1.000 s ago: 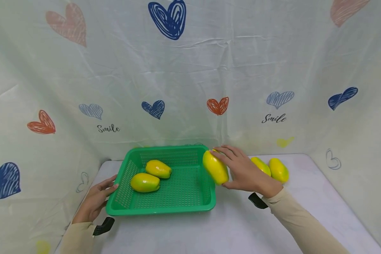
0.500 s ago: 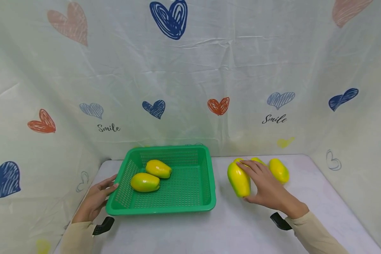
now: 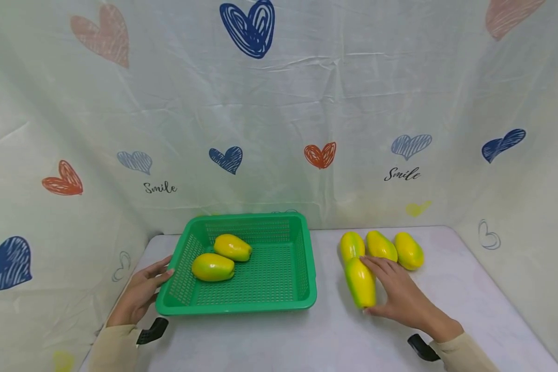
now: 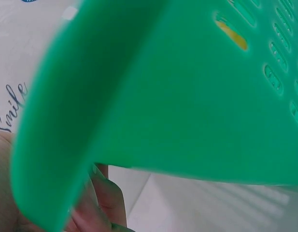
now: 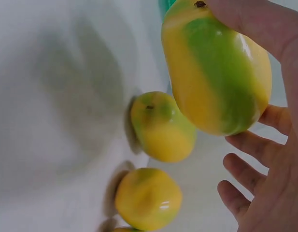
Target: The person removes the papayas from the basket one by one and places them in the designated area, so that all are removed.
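Observation:
My right hand [image 3: 402, 297] holds a glossy yellow-green papaya [image 3: 360, 283] between thumb and fingers, right of the basket. The right wrist view shows the held papaya [image 5: 216, 72] with its green streak, the thumb at its stem end and fingertips at the opposite end. Behind it, three more papayas stand in a row: a left one [image 3: 352, 245], a middle one [image 3: 381, 246] and a right one [image 3: 408, 251]. My left hand [image 3: 138, 292] grips the left rim of a green plastic basket [image 3: 246, 310]. Inside the basket lie two papayas, one nearer [image 3: 212, 267] and one farther [image 3: 232, 247].
The white table [image 3: 269, 343] bears the basket and the fruit. A pale curtain [image 3: 269, 113] printed with hearts hangs behind and at both sides. Dark wrist cameras sit at both sleeves.
My right hand has carried the papaya from the basket's right rim rightward and nearer to me, uncovering the row behind. My left hand and the basket stay where they were.

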Motion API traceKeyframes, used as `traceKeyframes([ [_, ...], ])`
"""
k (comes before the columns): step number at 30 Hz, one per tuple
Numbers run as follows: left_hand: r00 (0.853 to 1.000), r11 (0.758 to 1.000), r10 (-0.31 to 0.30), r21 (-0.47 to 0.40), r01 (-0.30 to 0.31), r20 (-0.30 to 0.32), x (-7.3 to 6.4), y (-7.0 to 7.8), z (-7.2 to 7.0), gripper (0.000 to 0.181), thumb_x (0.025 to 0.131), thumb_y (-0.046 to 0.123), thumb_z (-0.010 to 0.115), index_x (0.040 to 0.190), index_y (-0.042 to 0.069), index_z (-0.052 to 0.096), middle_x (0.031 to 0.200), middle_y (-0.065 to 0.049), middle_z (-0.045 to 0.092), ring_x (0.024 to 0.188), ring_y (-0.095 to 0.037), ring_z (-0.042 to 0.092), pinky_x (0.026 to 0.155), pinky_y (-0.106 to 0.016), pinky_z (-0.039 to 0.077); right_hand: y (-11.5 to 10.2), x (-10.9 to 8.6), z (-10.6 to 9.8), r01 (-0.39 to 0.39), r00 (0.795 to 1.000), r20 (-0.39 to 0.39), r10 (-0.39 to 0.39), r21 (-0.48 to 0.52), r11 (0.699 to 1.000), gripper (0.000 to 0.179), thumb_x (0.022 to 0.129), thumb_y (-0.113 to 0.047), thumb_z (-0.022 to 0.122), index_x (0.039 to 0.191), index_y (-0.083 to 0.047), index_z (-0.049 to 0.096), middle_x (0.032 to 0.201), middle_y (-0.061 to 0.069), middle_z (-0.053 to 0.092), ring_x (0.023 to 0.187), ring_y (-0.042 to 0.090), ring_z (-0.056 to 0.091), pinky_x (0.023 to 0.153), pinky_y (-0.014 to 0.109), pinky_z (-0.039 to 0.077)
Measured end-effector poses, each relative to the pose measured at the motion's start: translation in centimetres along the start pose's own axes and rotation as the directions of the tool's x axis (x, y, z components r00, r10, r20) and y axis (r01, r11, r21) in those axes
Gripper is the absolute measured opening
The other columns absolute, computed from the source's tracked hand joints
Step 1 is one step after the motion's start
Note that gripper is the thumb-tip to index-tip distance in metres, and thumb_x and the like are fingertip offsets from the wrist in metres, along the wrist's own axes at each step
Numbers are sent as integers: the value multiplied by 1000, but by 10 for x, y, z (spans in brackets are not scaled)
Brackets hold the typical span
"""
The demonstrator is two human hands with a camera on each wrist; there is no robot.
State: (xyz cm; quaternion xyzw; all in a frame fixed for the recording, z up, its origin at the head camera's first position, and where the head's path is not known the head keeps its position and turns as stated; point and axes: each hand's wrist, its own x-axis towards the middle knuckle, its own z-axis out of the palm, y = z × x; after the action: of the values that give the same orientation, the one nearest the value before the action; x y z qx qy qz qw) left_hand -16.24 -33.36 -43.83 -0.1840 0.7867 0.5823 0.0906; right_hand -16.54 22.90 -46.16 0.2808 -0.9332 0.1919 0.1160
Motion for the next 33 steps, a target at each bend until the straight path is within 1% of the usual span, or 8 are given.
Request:
traceKeyframes([
  [3, 1000, 1000, -2, -8, 2, 0, 0, -1, 0, 69, 90, 36, 59, 147, 13, 27, 147, -25, 18, 114, -31, 43, 86, -40, 45, 2, -5, 6, -12, 1000, 9, 12, 14, 1000, 108, 54, -49, 85, 143, -15, 34, 143, 0, 35, 124, 22, 33, 101, 48, 24],
  [6, 1000, 1000, -2, -8, 1, -1, 0, -2, 0, 69, 90, 36, 59, 147, 13, 27, 147, -25, 18, 114, -31, 43, 86, -40, 45, 4, -8, 10, -11, 1000, 19, 11, 26, 1000, 107, 54, -49, 85, 142, -12, 35, 143, -1, 34, 124, 22, 33, 101, 48, 24],
  [11, 1000, 1000, 8, -11, -8, 1, 1, -3, 0, 69, 91, 36, 59, 147, 13, 27, 147, -25, 18, 115, -31, 43, 86, -41, 45, 7, -11, 17, 2, 999, 34, -3, 25, 1000, 108, 56, -49, 84, 142, -9, 34, 143, 6, 35, 124, 26, 34, 98, 50, 29],
  [17, 1000, 1000, 8, -17, -8, 0, 1, -2, 0, 69, 91, 37, 59, 147, 13, 26, 148, -26, 16, 120, -35, 38, 92, -47, 41, 9, -10, 20, -3, 998, 57, 2, 19, 1000, 108, 57, -49, 83, 143, -8, 32, 143, 9, 35, 125, 29, 32, 98, 52, 30],
  [20, 1000, 1000, 13, -10, -12, 5, 1, -1, 0, 68, 91, 36, 58, 147, 14, 26, 148, -25, 16, 117, -33, 41, 91, -46, 42, 10, -10, 21, 2, 999, 51, -3, 12, 1000, 107, 57, -47, 84, 142, -7, 33, 142, 11, 35, 124, 30, 34, 98, 52, 30],
  [24, 1000, 1000, 16, 1, -16, 6, 1, 1, 0, 68, 91, 36, 58, 147, 14, 27, 147, -24, 18, 108, -27, 48, 86, -40, 45, 10, -10, 23, 10, 999, 44, -10, 14, 1000, 107, 56, -45, 86, 142, -6, 34, 141, 12, 37, 123, 31, 35, 97, 53, 32],
  [27, 1000, 1000, 15, -4, -15, 10, 1, 1, -1, 69, 91, 37, 59, 147, 14, 27, 147, -24, 18, 104, -25, 50, 87, -40, 45, 11, -10, 24, 12, 999, 48, -13, 19, 1000, 108, 56, -44, 86, 142, -5, 34, 140, 13, 37, 123, 31, 35, 96, 54, 32],
  [33, 1000, 1000, 22, -8, -22, 19, 0, 1, -1, 69, 91, 37, 58, 147, 14, 26, 147, -24, 18, 107, -26, 48, 89, -42, 44, 12, -11, 26, 0, 997, 75, -1, 12, 1000, 110, 57, -47, 84, 144, -7, 30, 142, 12, 34, 125, 30, 33, 98, 54, 31],
])
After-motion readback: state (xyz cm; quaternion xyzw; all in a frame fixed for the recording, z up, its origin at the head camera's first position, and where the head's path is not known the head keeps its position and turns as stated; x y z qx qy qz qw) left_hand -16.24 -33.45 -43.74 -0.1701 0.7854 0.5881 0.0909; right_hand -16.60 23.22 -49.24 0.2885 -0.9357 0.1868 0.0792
